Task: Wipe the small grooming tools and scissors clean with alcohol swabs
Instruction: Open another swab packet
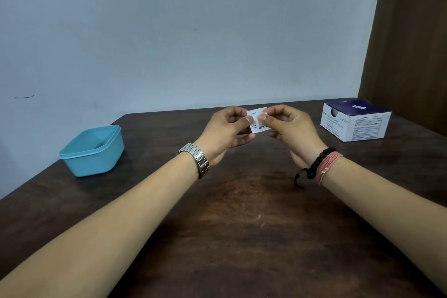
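I see the swab packet [258, 121] held above the dark table [242, 213], my left hand [226, 132] and right hand [291, 129] each pinching its top edge between thumb and forefinger, the swab box [355, 121] well to the packet's right, the blue tub [93, 152] well to its left.

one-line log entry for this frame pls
step: opening swab packet | left hand: pinches packet | right hand: pinches packet | tools: not visible

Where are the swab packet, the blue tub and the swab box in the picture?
swab packet [257, 126]: head view, on its printed lower face between the thumbs.
blue tub [93, 161]: head view, on its front outer wall.
swab box [365, 127]: head view, on its white labelled side.
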A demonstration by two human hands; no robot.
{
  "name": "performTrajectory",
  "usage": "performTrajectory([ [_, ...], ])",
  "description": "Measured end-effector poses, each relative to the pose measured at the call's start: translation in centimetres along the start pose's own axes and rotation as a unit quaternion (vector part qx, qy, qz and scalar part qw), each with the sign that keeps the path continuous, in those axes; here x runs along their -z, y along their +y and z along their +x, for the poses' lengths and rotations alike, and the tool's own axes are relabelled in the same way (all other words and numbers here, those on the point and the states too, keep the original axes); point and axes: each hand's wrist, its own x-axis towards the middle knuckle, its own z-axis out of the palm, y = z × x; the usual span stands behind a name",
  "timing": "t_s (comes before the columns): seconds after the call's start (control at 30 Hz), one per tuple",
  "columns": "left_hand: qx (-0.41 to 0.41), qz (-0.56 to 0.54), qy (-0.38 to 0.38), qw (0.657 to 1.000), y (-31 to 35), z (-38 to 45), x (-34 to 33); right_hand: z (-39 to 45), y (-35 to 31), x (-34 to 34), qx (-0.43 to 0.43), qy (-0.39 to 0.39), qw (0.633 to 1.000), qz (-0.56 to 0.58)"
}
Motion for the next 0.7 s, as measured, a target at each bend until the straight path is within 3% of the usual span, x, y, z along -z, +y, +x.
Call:
performTrajectory([
  [0.2, -0.006, -0.004, -0.018, 1.000, -0.1, -0.7, -0.5, 0.0, 0.1, -0.1, 0.000, 0.006, 1.000, 0.030],
  [0.43, -0.026, 0.045, 0.033, 0.998, -0.3, -0.6, -0.3, 0.1, 0.2, -0.1, 0.005, -0.027, 0.999, 0.021],
  [0.57, 0.026, -0.028, 0.055, 0.998, 0.0, -0.3, 0.2, 0.3, -0.2, 0.1, 0.048, -0.068, 0.993, -0.078],
  [0.7, 0.102, -0.116, 0.055, 0.986, 0.0, -0.2, 0.7, -0.2, -0.6, 0.4, 0.187, -0.120, 0.942, -0.252],
])
